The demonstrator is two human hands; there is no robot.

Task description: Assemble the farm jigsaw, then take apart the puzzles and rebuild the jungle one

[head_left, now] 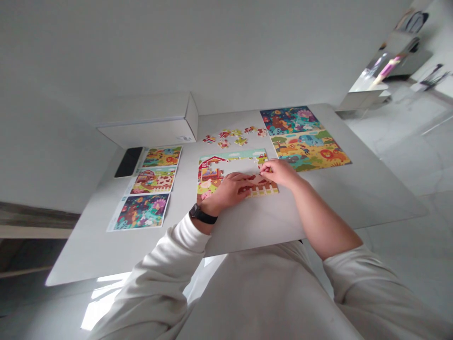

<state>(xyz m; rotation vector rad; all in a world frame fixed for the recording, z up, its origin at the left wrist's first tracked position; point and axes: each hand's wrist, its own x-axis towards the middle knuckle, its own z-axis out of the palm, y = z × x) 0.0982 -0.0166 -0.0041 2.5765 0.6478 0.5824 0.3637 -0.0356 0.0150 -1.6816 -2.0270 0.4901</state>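
A partly built farm jigsaw [226, 163] with a red barn lies in the middle of the white table [354, 189]; a bare patch shows in its centre. My left hand [230, 189] rests flat on the puzzle's lower part, fingers stretched out, a dark watch on its wrist. My right hand [279, 171] sits at the puzzle's right edge with its fingers pinched together on a small puzzle piece [264, 168] that I can barely make out. Several loose pieces [233, 136] lie just behind the puzzle.
Two finished puzzles [304, 139] lie at the back right. A printed picture sheet [150, 186] lies at the left, beside a black phone [129, 161]. A white box [152, 120] stands at the back left against the wall. A low shelf stands far right.
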